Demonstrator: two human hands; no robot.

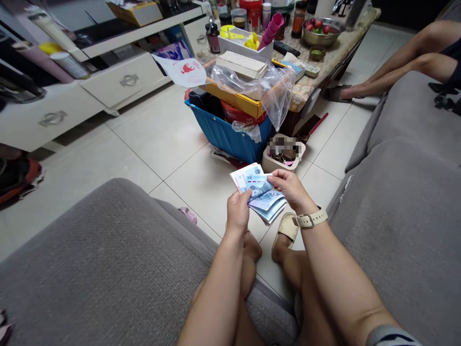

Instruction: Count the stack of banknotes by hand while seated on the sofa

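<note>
A fanned stack of banknotes (257, 190) is held over the tiled floor between my knees. My left hand (237, 211) is closed around the stack's left side, thumb on top. My right hand (290, 187), with a beige watch (310, 219) on its wrist, pinches the top note near its right edge. Part of the lower notes is hidden under my fingers.
A blue bin (226, 134) full of boxes and plastic bags stands ahead, with a small white box (283, 161) beside it. A cluttered low table (334, 53), white drawers (90, 96), grey sofa cushions (414, 202) and another person's legs (396, 67) surround me.
</note>
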